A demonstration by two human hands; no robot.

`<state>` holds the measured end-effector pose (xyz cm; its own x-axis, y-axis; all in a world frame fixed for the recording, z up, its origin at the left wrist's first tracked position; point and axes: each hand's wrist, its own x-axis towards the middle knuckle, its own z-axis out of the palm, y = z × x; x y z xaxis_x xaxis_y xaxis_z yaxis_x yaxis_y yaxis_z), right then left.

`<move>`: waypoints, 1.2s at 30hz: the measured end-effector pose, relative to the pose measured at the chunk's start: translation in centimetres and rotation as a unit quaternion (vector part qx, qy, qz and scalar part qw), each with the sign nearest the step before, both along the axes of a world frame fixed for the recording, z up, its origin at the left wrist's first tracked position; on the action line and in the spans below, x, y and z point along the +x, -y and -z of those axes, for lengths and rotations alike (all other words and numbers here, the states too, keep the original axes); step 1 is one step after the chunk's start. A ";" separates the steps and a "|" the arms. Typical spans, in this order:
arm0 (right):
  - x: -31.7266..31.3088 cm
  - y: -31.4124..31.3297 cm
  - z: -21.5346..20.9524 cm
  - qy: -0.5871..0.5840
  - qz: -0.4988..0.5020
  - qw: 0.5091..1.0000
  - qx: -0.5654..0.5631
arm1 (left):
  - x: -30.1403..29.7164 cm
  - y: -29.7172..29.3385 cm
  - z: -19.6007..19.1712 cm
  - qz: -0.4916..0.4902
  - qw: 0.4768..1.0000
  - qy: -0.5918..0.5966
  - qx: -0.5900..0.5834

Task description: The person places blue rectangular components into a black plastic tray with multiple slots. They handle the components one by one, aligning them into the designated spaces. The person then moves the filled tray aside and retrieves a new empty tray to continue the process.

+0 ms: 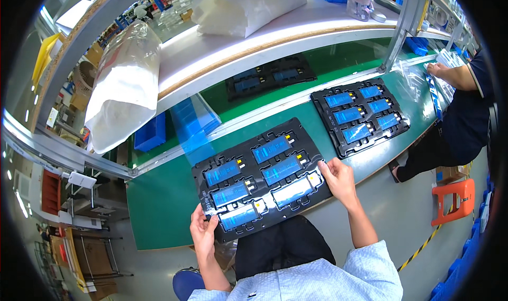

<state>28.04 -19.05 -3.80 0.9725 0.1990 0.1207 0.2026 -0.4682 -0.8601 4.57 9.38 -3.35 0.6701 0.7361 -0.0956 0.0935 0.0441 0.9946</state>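
A black molded plastic tray (293, 127) is held slightly tilted in front of me at the bench's near edge. In its pockets lie several flat blue battery-like packs (284, 169), each with a small yellow and white tab at one end. My left hand (203, 232) grips the tray's near left corner, thumb on top and fingers underneath. At the right edge, my right hand (339, 182) pinches the rim between thumb and fingers. A second black tray (329, 131) with similar blue packs (338, 100) lies on the bench, beyond my right hand.
The green bench top (153, 211) runs left to right. Above it hangs a white shelf (180, 70) carrying plastic bags (124, 89). A blue bin (151, 132) and blue film (193, 123) sit behind the tray. A co-worker's hand (438, 69) is at far right, an orange stool (453, 200) below.
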 end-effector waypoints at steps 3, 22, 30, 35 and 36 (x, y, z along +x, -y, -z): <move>0.0 -0.3 0.1 -0.003 0.001 1.000 0.004 | -0.2 -0.2 0.4 -0.011 1.000 -0.014 0.015; -0.1 -0.5 -0.8 0.078 0.021 0.984 -0.157 | -0.3 -0.3 1.2 0.009 0.953 -0.141 0.269; -0.1 -0.8 -1.3 0.097 0.017 0.974 -0.204 | 0.5 1.2 -0.5 0.030 0.898 -0.211 0.386; -0.9 -0.6 -1.9 0.098 -0.006 0.966 -0.241 | 0.6 1.9 0.2 0.021 0.852 -0.236 0.467; -0.7 -0.6 -2.0 0.093 -0.007 0.968 -0.233 | 0.9 1.8 0.0 0.026 0.850 -0.239 0.469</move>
<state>27.30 -18.49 -1.82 0.9393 0.2868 0.1883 0.3431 -0.7930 -0.5034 5.47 7.58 -3.38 0.7531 0.6101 0.2461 0.4749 -0.7631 0.4385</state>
